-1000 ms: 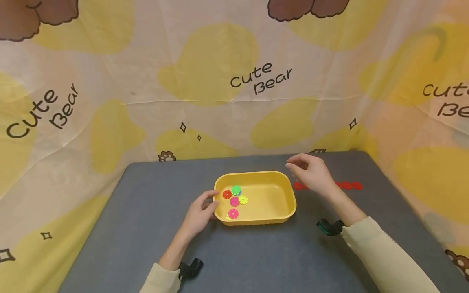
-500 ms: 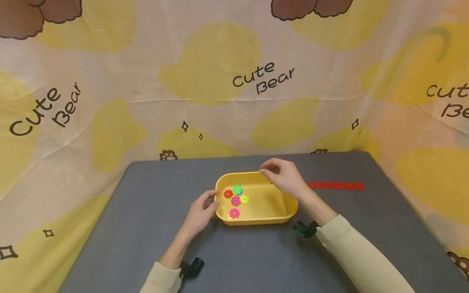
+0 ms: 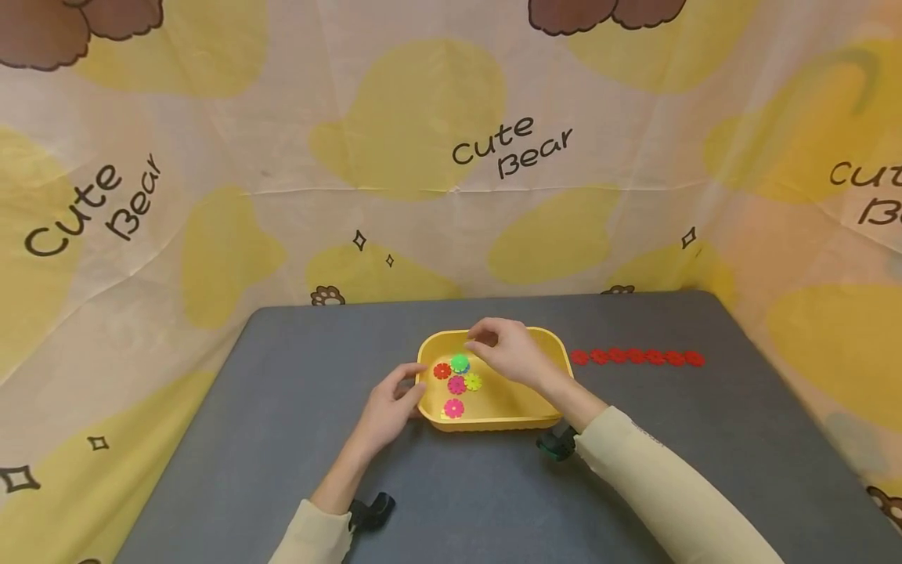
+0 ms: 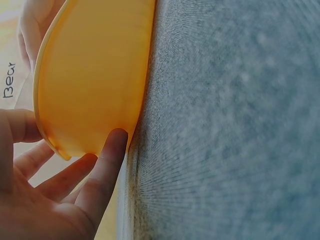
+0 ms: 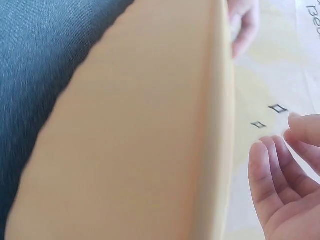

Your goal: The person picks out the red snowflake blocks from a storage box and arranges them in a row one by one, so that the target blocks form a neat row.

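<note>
My left hand (image 3: 386, 406) holds the left end of a yellow plastic tray (image 3: 493, 424); in the left wrist view its fingers (image 4: 106, 162) lie against the outer wall by the rim. My right hand (image 3: 509, 350) hovers over the tray's middle, fingers loosely bent, nothing showing between them. In the tray's left half lie several notched plastic discs: a green disc (image 3: 460, 363) overlapping a blue one, a red disc (image 3: 441, 371), a yellow disc (image 3: 473, 382) and two pink ones, the lower pink disc (image 3: 454, 408) partly covering another yellow piece.
A row of several red discs (image 3: 636, 356) runs along the grey table (image 3: 282, 439) to the right of the tray. A patterned cloth (image 3: 423, 117) hangs behind and at both sides. Dark wrist cameras sit under both forearms.
From above the near end of the red row, my right hand has moved left over the tray. The left hand keeps its place at the tray's end. The discs stay put.
</note>
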`<state>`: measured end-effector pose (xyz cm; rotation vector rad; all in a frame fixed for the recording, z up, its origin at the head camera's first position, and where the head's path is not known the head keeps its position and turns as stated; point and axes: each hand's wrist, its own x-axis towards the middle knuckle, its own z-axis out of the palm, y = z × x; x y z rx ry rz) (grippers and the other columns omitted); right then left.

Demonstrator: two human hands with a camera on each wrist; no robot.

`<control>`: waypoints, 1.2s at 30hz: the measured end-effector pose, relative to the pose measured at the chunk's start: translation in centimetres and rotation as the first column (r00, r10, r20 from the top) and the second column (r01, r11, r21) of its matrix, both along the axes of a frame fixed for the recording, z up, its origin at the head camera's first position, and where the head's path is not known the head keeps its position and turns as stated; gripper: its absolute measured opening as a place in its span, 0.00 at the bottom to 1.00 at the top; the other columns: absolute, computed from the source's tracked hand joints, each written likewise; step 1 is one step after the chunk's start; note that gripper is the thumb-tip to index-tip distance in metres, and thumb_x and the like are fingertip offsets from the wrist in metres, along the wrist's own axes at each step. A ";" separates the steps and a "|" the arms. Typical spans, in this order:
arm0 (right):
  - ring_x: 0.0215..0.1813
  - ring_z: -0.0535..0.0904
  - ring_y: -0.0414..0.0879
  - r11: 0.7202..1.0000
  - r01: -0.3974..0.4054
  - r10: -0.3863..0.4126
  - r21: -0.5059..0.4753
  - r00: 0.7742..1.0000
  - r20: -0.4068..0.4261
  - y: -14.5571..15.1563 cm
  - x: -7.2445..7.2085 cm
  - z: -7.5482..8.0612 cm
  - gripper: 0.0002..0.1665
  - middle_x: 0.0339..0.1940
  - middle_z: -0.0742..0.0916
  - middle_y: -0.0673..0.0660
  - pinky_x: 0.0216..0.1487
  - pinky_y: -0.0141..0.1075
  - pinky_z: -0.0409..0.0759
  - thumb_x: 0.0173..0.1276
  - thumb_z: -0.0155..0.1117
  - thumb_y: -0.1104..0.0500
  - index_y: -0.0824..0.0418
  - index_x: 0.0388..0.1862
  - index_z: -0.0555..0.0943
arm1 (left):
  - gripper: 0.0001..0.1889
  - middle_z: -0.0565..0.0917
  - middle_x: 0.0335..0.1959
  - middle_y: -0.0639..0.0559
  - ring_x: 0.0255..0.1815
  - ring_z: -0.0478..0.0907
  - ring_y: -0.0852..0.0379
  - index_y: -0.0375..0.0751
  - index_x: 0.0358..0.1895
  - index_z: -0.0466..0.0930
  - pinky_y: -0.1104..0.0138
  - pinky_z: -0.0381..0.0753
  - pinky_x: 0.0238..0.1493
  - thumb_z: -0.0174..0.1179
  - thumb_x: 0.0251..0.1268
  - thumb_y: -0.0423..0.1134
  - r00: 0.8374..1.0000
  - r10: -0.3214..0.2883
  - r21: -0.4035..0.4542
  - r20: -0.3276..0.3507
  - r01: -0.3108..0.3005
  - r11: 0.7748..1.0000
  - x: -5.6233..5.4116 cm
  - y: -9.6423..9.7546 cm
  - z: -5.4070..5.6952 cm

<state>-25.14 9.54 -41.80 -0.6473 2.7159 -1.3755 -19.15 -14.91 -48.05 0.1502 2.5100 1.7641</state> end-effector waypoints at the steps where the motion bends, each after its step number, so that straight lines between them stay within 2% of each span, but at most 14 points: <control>1: 0.43 0.81 0.45 1.000 -0.001 0.001 0.007 1.000 0.008 -0.3 -0.1 -0.1 0.10 0.40 0.87 0.49 0.49 0.41 0.82 0.70 0.70 0.57 0.59 0.47 0.86 | 0.20 0.77 0.64 0.43 0.53 0.84 0.47 0.44 0.67 0.76 0.61 0.88 0.40 0.59 0.76 0.40 1.000 0.000 -0.002 0.000 0.000 1.000 0.0 0.0 0.0; 12: 0.41 0.80 0.45 0.997 -0.031 0.023 0.074 0.994 0.104 -3.4 -1.4 -2.1 0.10 0.39 0.87 0.50 0.44 0.36 0.81 0.69 0.71 0.57 0.58 0.46 0.87 | 0.20 0.76 0.65 0.44 0.52 0.84 0.47 0.43 0.67 0.75 0.62 0.87 0.41 0.59 0.76 0.40 1.000 -0.011 -0.002 0.013 0.011 1.000 0.0 -0.1 -0.1; 20: 0.37 0.79 0.47 0.995 -0.051 0.036 0.086 0.985 0.172 -5.0 -2.2 -3.3 0.10 0.38 0.87 0.52 0.35 0.34 0.82 0.68 0.71 0.59 0.61 0.46 0.86 | 0.19 0.78 0.64 0.44 0.50 0.84 0.48 0.45 0.66 0.76 0.61 0.87 0.40 0.60 0.76 0.40 1.000 -0.011 -0.001 0.003 0.011 1.000 -0.1 -0.3 -0.1; 25: 0.34 0.79 0.46 0.994 -0.049 0.031 0.095 0.982 0.188 -5.3 -2.3 -4.0 0.08 0.37 0.87 0.51 0.33 0.33 0.81 0.68 0.72 0.59 0.60 0.43 0.86 | 0.18 0.78 0.63 0.43 0.50 0.84 0.48 0.45 0.65 0.77 0.62 0.87 0.39 0.60 0.76 0.40 1.000 -0.024 0.012 -0.004 0.024 1.000 -0.1 -0.2 -0.2; 30: 0.34 0.78 0.46 0.993 -0.061 0.039 0.099 0.977 0.210 -5.3 -2.4 -4.4 0.09 0.38 0.86 0.52 0.32 0.33 0.80 0.68 0.72 0.60 0.61 0.45 0.86 | 0.19 0.77 0.64 0.41 0.50 0.84 0.47 0.44 0.66 0.77 0.62 0.87 0.38 0.59 0.76 0.39 0.999 -0.031 0.019 -0.008 0.031 0.999 0.0 -0.1 -0.1; 33: 0.34 0.78 0.46 0.990 -0.065 0.041 0.122 0.980 0.193 -5.4 -2.4 -4.6 0.09 0.38 0.86 0.52 0.33 0.33 0.80 0.67 0.72 0.61 0.62 0.44 0.85 | 0.19 0.77 0.64 0.41 0.50 0.84 0.47 0.44 0.66 0.76 0.62 0.87 0.38 0.59 0.76 0.39 1.000 -0.030 0.016 -0.005 0.030 0.999 0.0 -0.2 -0.1; 36: 0.37 0.78 0.45 0.986 -0.066 0.041 0.152 0.986 0.163 -5.7 -2.5 -4.7 0.09 0.38 0.86 0.52 0.38 0.32 0.80 0.66 0.73 0.62 0.62 0.44 0.85 | 0.18 0.77 0.64 0.41 0.49 0.84 0.47 0.44 0.66 0.76 0.62 0.87 0.38 0.59 0.76 0.39 1.000 -0.028 0.020 -0.008 0.028 0.999 0.0 -0.4 -0.1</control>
